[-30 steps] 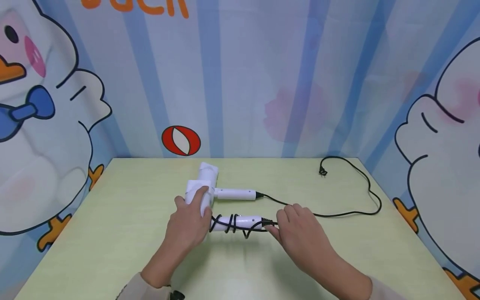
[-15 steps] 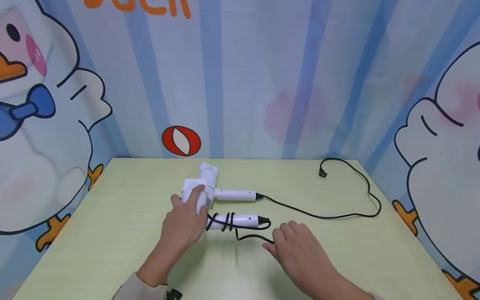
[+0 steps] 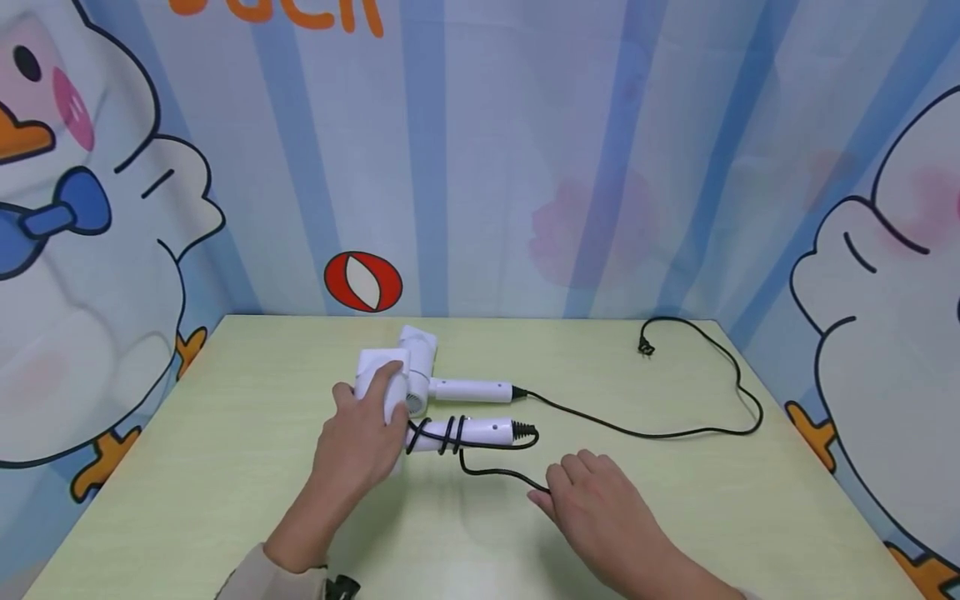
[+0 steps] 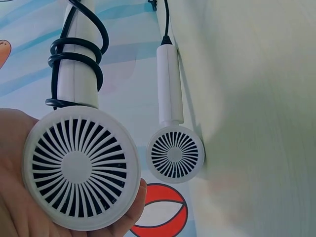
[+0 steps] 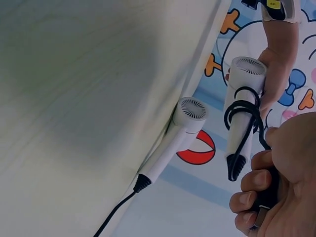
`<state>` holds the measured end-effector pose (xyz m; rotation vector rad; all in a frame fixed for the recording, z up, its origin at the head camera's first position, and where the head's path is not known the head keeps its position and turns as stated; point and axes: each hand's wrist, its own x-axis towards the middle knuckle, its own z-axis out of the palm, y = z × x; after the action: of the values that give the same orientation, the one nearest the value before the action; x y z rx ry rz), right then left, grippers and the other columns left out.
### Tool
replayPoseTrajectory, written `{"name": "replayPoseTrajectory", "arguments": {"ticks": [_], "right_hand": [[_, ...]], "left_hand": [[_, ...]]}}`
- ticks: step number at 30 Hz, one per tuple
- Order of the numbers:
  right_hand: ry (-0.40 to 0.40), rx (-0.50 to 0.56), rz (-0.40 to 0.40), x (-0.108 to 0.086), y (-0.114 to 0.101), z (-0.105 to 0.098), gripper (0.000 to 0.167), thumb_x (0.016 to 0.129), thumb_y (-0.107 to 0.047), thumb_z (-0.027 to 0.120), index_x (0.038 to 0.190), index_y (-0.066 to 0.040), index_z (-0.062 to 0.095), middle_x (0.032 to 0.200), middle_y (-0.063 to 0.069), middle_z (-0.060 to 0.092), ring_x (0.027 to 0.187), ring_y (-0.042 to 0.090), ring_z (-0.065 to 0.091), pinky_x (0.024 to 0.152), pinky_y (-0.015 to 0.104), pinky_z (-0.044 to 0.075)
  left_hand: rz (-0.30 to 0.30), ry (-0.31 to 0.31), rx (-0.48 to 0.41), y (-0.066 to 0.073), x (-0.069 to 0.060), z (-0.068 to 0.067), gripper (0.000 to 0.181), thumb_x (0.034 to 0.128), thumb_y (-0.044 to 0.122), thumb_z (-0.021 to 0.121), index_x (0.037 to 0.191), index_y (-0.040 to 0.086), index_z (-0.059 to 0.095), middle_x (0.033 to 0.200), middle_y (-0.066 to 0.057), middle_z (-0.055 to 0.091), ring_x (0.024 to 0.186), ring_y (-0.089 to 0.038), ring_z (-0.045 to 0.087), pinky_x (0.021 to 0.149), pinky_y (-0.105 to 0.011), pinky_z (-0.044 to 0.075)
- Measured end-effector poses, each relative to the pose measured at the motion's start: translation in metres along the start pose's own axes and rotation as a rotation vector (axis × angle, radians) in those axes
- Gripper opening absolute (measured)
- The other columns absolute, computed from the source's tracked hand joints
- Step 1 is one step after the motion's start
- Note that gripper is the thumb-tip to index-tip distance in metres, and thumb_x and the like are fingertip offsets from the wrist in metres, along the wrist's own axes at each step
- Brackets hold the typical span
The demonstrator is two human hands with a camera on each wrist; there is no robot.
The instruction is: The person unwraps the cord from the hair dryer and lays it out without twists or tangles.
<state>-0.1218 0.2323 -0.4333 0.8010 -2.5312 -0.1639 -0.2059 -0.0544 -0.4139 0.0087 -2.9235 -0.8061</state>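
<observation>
My left hand (image 3: 362, 442) grips the head of a white hair dryer (image 3: 381, 379), its fingers wrapped around the body. In the left wrist view the round slotted intake (image 4: 76, 168) of this dryer faces the camera. Black power cord (image 3: 453, 435) winds several times around its handle and loops past the handle's end. The cord's loose stretch runs to my right hand (image 3: 603, 517), whose fingers are curled around it. In the right wrist view a black plug (image 5: 266, 195) with a metal prong shows in that right palm.
A second white hair dryer (image 3: 468, 390) lies on the pale table (image 3: 225, 467) just behind the held one. Its black cord (image 3: 675, 434) stretches to the right and curves back to a plug (image 3: 646, 347). A patterned curtain (image 3: 495, 167) hangs behind the table.
My right hand has drawn the cord away from the handle's end, toward the front. The left hand has shifted the held dryer slightly left and back. The second dryer has stayed put.
</observation>
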Motion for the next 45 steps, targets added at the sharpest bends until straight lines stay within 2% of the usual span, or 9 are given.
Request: {"name": "replayPoseTrajectory", "arguments": {"ticks": [3,10,17,23,31,39,45], "right_hand": [[-0.01,-0.01,-0.001,0.0,0.002,0.004,0.043,0.103,-0.04,0.056,0.072,-0.013,0.043,0.065,-0.005,0.028,0.061,0.012,0.025,0.059,0.024,0.025],[-0.038,-0.031,0.015,0.002,0.011,0.012,0.043,0.098,-0.036,0.065,0.069,-0.012,0.043,0.063,-0.004,0.031,0.059,0.013,0.027,0.057,0.024,0.025],[-0.113,-0.056,0.055,0.006,0.022,0.023,0.045,0.1,-0.036,0.063,0.067,-0.012,0.043,0.061,-0.004,0.033,0.058,0.015,0.029,0.057,0.026,0.029],[-0.153,-0.019,0.056,0.008,0.028,0.029,0.046,0.101,-0.035,0.062,0.065,-0.013,0.043,0.059,-0.004,0.032,0.057,0.014,0.029,0.056,0.026,0.028],[-0.158,0.022,0.064,0.013,0.038,0.04,0.044,0.101,-0.032,0.063,0.065,-0.013,0.046,0.059,-0.003,0.037,0.056,0.015,0.032,0.055,0.029,0.033],[-0.155,0.017,0.075,0.016,0.049,0.05,0.042,0.101,-0.031,0.063,0.067,-0.01,0.049,0.059,0.0,0.04,0.055,0.018,0.041,0.057,0.034,0.041],[-0.134,0.008,0.093,0.02,0.055,0.051,0.042,0.1,-0.03,0.064,0.067,-0.009,0.048,0.058,0.002,0.042,0.054,0.02,0.041,0.053,0.035,0.04]], "left_hand": [[0.004,0.002,-0.004,0.0,0.0,-0.002,0.055,0.1024,0.036,0.048,0.156,0.03,0.034,0.117,-0.028,0.039,0.061,-0.03,0.054,0.049,-0.035,0.043],[-0.001,0.003,-0.009,0.0,0.002,-0.004,0.055,0.1025,0.036,0.048,0.156,0.03,0.034,0.118,-0.027,0.039,0.062,-0.03,0.055,0.05,-0.035,0.044],[0.009,-0.018,-0.01,0.0,0.007,-0.009,0.056,0.1025,0.036,0.047,0.156,0.029,0.033,0.117,-0.027,0.04,0.064,-0.03,0.055,0.052,-0.035,0.046],[0.004,-0.041,-0.019,-0.001,0.009,-0.012,0.057,0.1027,0.037,0.046,0.157,0.029,0.032,0.117,-0.026,0.041,0.067,-0.031,0.055,0.053,-0.036,0.047],[0.01,-0.054,-0.031,0.0,0.007,-0.016,0.057,0.1029,0.038,0.046,0.157,0.03,0.032,0.119,-0.026,0.041,0.069,-0.031,0.056,0.054,-0.036,0.048],[0.005,-0.066,-0.029,0.0,0.006,-0.016,0.056,0.103,0.038,0.046,0.157,0.031,0.032,0.12,-0.026,0.041,0.071,-0.031,0.056,0.056,-0.036,0.048],[0.005,-0.078,-0.031,0.0,0.006,-0.018,0.056,0.1029,0.039,0.047,0.157,0.033,0.032,0.121,-0.026,0.041,0.071,-0.031,0.057,0.056,-0.036,0.047]]}}
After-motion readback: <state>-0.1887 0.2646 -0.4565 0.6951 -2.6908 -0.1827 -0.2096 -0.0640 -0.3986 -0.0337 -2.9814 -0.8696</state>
